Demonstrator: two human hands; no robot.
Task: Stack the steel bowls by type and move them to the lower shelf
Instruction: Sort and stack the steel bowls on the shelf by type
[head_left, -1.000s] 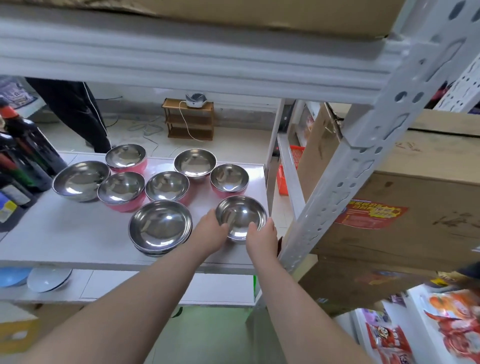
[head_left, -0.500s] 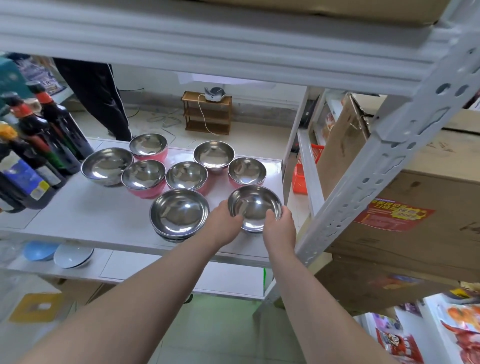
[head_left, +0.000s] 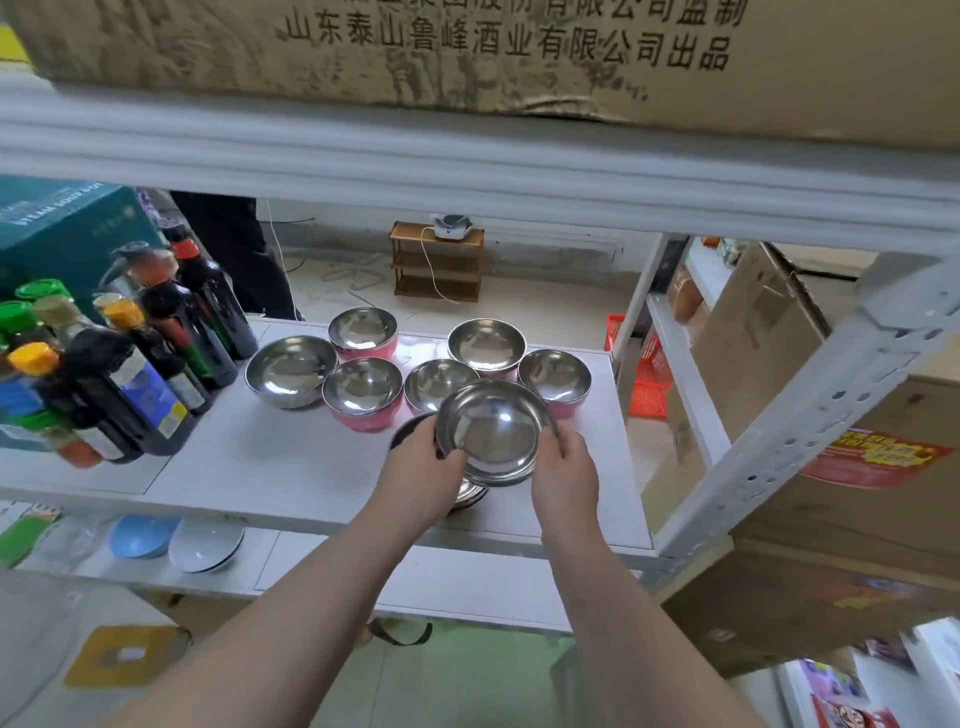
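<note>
A: Right now, both hands on one plain steel bowl (head_left: 491, 431), centre of frame; left hand (head_left: 423, 467) on its near-left rim, right hand (head_left: 563, 475) on its right edge; fingers curled closed around the rim on either side; bowl lifted, tilted toward the camera.

B: Over what?

A: Over a larger steel bowl (head_left: 410, 434), lower centre, mostly hidden behind the left hand; cannot tell if the two touch.

B: Others?

A: Pink-sided bowls (head_left: 363, 395) and one wide plain bowl (head_left: 291, 371) clustered behind, mid-frame, on the white shelf (head_left: 270, 467); sauce bottles (head_left: 156, 364) at left.

B: Step?

A: Sorting by type, I judge; nothing yet on the lower shelf (head_left: 415, 587) except blue bowls (head_left: 176, 540) at lower left.

B: Next?

A: Probably level the bowl, nest it into a matching plain one; mismatched sizes would rock, so check fit first.
</note>
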